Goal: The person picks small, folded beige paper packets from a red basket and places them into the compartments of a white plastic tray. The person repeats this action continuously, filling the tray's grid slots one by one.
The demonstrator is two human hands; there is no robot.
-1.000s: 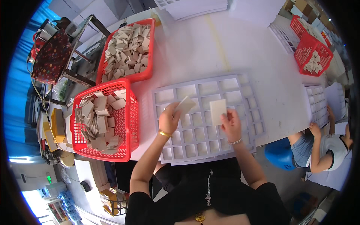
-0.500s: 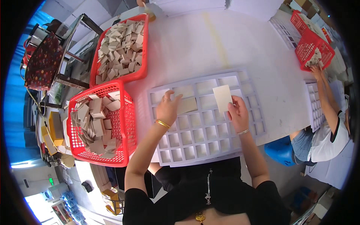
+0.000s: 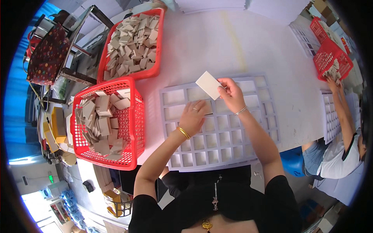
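My right hand pinches a thin off-white rectangular tile by one end. It holds the tile tilted above the upper cells of a pale lilac compartment tray. Over the tray's left part lies my left hand, its fingers extended across a beige tile in a wide cell. Only that tile's right end shows; the rest is under my fingers, and the fingertips are partly hidden. The tray has wide cells at the far side and rows of small squarish cells nearer me.
To the left, a red basket holds loose tiles; behind it stands a fuller red basket. A dark metal frame borders the table's left side. At right, another person's hands reach to a red basket, with a similar tray alongside.
My right hand has swung left and away from me with its tile, now turned diagonally. My left hand has moved right and down onto the tile in the tray. The view has shifted slightly.
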